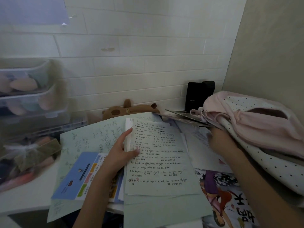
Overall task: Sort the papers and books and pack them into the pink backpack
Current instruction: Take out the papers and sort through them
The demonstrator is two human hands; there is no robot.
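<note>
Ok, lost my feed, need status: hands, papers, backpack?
Left hand flat on handwritten sheet, thumbing its left edge. Right hand among the papers by pink backpack, grip unclear. Nothing packed yet; blue workbook still out.

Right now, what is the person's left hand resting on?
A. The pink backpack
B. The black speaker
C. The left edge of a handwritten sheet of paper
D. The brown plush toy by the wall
C: the left hand lies on the left edge of the handwritten sheet, index finger pointing up along it, away from backpack, plush and speaker.
</note>
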